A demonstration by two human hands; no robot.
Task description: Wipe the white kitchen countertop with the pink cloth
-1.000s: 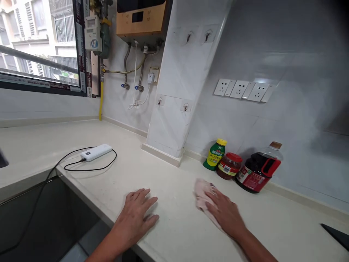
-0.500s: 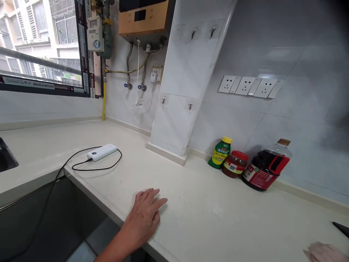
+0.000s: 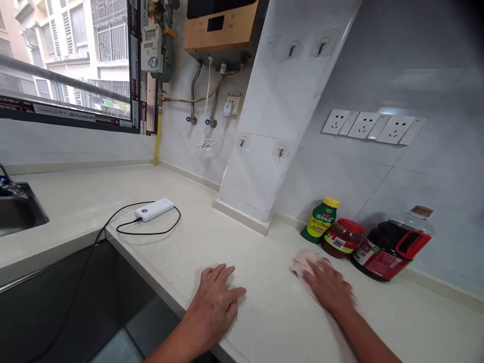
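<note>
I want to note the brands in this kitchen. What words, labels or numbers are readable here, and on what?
None can be read.
Green bottle: label print too blurred.
Red-lidded jar: label too small.
Dark jug: red label blurred.
Gas meter: dial digits too small.
Window frame stickers: print illegible.
Power bank: no legible mark.

The head camera is looking forward and down over the counter, close above its front edge, facing the pillar behind the counter.
</note>
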